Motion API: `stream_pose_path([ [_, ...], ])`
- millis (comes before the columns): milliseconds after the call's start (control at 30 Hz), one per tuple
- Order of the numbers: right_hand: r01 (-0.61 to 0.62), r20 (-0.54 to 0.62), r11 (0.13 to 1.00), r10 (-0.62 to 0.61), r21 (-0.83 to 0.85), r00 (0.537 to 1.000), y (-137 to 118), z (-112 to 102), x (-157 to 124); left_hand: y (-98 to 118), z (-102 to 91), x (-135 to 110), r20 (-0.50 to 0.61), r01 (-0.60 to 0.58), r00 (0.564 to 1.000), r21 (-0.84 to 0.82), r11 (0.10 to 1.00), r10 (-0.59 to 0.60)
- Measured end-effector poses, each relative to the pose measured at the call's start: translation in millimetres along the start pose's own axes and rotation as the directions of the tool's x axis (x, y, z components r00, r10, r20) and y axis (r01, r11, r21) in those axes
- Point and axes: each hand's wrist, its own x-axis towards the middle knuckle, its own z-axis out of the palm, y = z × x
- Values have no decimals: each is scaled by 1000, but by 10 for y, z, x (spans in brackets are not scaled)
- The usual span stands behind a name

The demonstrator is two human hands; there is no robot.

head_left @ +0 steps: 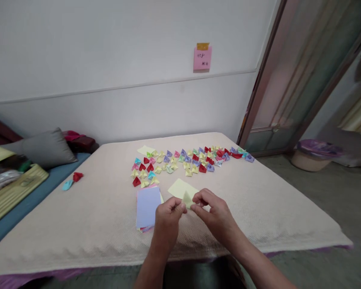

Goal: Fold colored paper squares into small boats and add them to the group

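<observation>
Pale yellow folded paper (pixel 187 198), with a pointed top, is held up between my two hands over the near part of the table. My left hand (pixel 167 214) pinches its left lower corner between thumb and fingers. At the right side, my right hand (pixel 212 204) has its thumb against the paper's lower edge and its fingers curled close to it. Just behind lies a flat pale yellow sheet (pixel 180 188), partly hidden by the hands. Left of my left hand sits a stack of coloured paper (pixel 148 206) with a lavender sheet on top.
Many small folded paper pieces (pixel 170 169) in several colours spread in rows across the table's back. Another yellow sheet (pixel 146 150) lies behind them. Red (pixel 77 176) and blue (pixel 67 184) folded pieces rest at the left. A pink note (pixel 202 59) is taped to the wall.
</observation>
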Motion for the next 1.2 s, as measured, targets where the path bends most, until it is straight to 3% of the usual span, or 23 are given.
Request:
stream_pose_path([
  [233,37,-22,995,-39,-88,999,4,10,0,61,43,-45,-14,10,1000,39,999,-9],
  [500,102,46,981,-96,-166,994,30,60,-43,41,48,-36,-31,11,999,82,997,-9],
  [667,55,-26,997,-57,-49,998,-29,108,-65,43,81,-48,-80,13,997,99,995,-5],
  [767,-85,-32,985,90,147,995,-11,106,-47,68,91,-55,-86,8,996,77,997,-2],
  [833,-205,48,919,200,338,979,21,85,-20,75,82,-48,-64,25,998,20,999,-24],
  [967,-370,253,657,270,657,929,54,18,27,32,47,-13,-20,93,994,-279,956,-103],
  [1067,-468,378,520,276,714,884,35,-18,31,-4,30,1,59,201,979,-467,861,-197],
  [1200,-529,462,438,258,727,849,15,-31,16,16,-1,-12,223,310,950,-585,749,-218],
])
